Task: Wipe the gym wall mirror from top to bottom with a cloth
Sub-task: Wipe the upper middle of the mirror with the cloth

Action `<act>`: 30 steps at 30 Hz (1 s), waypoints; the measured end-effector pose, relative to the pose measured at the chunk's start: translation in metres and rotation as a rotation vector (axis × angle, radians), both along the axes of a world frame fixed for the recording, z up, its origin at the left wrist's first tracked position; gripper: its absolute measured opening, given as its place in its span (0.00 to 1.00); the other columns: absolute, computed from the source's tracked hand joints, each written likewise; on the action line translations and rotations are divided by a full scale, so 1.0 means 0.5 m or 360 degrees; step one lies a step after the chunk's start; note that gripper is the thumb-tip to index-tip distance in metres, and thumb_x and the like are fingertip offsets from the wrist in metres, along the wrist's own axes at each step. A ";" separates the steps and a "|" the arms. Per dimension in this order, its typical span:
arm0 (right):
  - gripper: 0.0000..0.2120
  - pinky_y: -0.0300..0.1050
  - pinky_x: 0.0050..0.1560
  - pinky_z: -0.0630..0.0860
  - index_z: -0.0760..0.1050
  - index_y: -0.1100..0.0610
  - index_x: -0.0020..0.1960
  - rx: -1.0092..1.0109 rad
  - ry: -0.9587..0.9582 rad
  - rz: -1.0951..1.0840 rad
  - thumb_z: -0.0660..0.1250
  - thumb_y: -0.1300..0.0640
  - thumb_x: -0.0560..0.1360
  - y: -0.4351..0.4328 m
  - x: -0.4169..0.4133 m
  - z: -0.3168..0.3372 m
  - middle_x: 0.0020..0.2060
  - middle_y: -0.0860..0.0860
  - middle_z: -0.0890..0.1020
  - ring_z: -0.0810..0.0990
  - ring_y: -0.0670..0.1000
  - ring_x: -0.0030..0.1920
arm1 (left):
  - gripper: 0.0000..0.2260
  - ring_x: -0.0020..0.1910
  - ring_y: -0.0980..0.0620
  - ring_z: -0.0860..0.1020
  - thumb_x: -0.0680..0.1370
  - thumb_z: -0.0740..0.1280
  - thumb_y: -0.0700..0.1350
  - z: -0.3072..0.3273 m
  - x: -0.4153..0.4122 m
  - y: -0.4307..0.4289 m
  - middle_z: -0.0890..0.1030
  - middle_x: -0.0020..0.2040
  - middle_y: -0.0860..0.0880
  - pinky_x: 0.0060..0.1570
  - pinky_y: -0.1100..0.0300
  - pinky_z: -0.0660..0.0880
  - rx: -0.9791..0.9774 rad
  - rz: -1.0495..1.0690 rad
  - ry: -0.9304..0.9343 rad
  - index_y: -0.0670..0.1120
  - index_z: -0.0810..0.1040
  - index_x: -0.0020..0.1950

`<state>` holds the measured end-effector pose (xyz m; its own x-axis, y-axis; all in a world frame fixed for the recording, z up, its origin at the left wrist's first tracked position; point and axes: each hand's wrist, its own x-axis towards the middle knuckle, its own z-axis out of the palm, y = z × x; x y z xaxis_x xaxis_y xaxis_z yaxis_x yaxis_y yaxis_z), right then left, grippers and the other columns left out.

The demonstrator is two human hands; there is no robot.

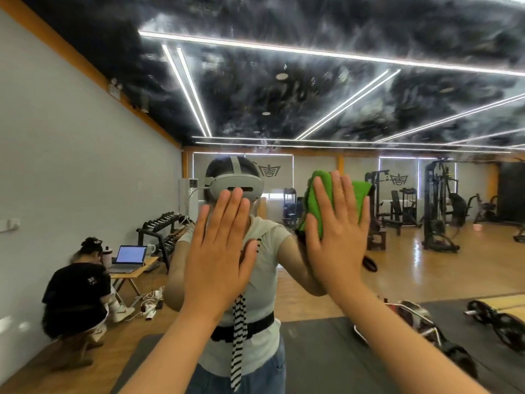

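The right hand (338, 243), fingers (337, 194) straight and spread, presses fuzzy green cloth (310, 204) under them onto glossy mirror (312, 103); left hand (221, 251) flat.

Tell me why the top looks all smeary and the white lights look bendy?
Head view: grey streaks on the big wall mirror show against the dark reflected ceiling; the long white strip lights bloom with glare; the wide-angle lens bows lines near the edges; the right hand and fluffy green cloth look sharp, the bottom right corner blurry.
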<state>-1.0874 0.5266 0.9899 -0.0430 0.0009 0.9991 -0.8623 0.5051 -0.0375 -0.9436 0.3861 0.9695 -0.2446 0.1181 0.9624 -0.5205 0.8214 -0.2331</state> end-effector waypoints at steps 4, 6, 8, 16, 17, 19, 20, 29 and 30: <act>0.26 0.62 0.77 0.48 0.60 0.51 0.79 0.0321 0.0212 0.0008 0.53 0.48 0.81 -0.022 0.027 -0.078 0.79 0.54 0.59 0.55 0.55 0.79 | 0.30 0.81 0.46 0.52 0.83 0.53 0.53 -0.004 0.001 0.000 0.55 0.82 0.42 0.79 0.49 0.45 0.0029 0.0008 -0.0021 0.41 0.54 0.81; 0.26 0.63 0.77 0.50 0.60 0.50 0.78 0.0592 0.0455 0.0009 0.55 0.47 0.81 0.009 -0.003 -0.072 0.78 0.54 0.60 0.56 0.55 0.79 | 0.30 0.81 0.47 0.51 0.83 0.52 0.54 -0.005 0.002 0.000 0.54 0.82 0.43 0.79 0.48 0.46 0.0042 0.0014 -0.0039 0.41 0.53 0.81; 0.27 0.62 0.77 0.51 0.61 0.49 0.78 0.0823 0.0671 -0.0007 0.57 0.47 0.80 0.045 -0.039 -0.041 0.78 0.52 0.60 0.57 0.54 0.79 | 0.29 0.81 0.46 0.52 0.83 0.52 0.54 -0.004 0.002 0.000 0.55 0.82 0.43 0.79 0.47 0.48 0.0045 0.0006 -0.0039 0.41 0.54 0.81; 0.28 0.59 0.78 0.48 0.58 0.46 0.78 0.0666 0.0425 0.0090 0.57 0.47 0.79 0.092 -0.073 0.006 0.78 0.50 0.61 0.55 0.51 0.79 | 0.30 0.81 0.47 0.52 0.82 0.53 0.54 -0.003 0.001 0.001 0.54 0.82 0.44 0.79 0.47 0.49 0.0080 -0.0020 -0.0041 0.42 0.53 0.81; 0.28 0.59 0.78 0.48 0.59 0.47 0.78 0.0633 0.0420 0.0072 0.57 0.48 0.79 0.089 -0.073 0.005 0.78 0.51 0.61 0.56 0.51 0.79 | 0.30 0.81 0.47 0.52 0.82 0.53 0.53 -0.002 0.000 0.002 0.54 0.82 0.44 0.79 0.48 0.48 0.0078 -0.0029 -0.0040 0.42 0.53 0.81; 0.27 0.59 0.78 0.49 0.61 0.48 0.77 0.0517 0.0378 0.0049 0.57 0.49 0.78 0.077 -0.066 0.002 0.78 0.51 0.62 0.56 0.52 0.79 | 0.30 0.81 0.47 0.52 0.82 0.54 0.53 -0.001 0.001 0.002 0.54 0.82 0.44 0.79 0.48 0.47 0.0060 -0.0021 -0.0056 0.42 0.54 0.81; 0.27 0.59 0.77 0.49 0.62 0.48 0.77 0.0417 0.0317 0.0052 0.56 0.49 0.78 0.065 -0.056 0.000 0.77 0.51 0.63 0.56 0.51 0.79 | 0.30 0.81 0.47 0.52 0.82 0.54 0.53 0.000 0.003 0.000 0.54 0.82 0.44 0.79 0.49 0.47 0.0039 -0.0013 -0.0074 0.42 0.55 0.81; 0.28 0.61 0.77 0.44 0.52 0.51 0.80 -0.0119 -0.0323 -0.0112 0.49 0.48 0.82 -0.144 0.156 -0.005 0.80 0.55 0.54 0.49 0.54 0.79 | 0.30 0.81 0.50 0.50 0.82 0.55 0.52 0.063 0.168 -0.129 0.54 0.82 0.46 0.78 0.56 0.44 -0.0153 -0.0108 -0.0375 0.44 0.54 0.82; 0.28 0.61 0.77 0.43 0.51 0.52 0.80 -0.0036 -0.0263 -0.0119 0.49 0.47 0.82 -0.176 0.193 -0.009 0.80 0.55 0.53 0.49 0.55 0.80 | 0.31 0.81 0.51 0.48 0.82 0.54 0.53 0.071 0.197 -0.154 0.51 0.82 0.46 0.78 0.57 0.42 -0.0094 -0.0066 -0.0335 0.44 0.51 0.82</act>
<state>-0.9911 0.4386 0.9854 -0.2057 0.0329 0.9781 -0.8033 0.5652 -0.1880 -0.8452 0.3090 1.0050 -0.4332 0.1871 0.8817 -0.4211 0.8229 -0.3815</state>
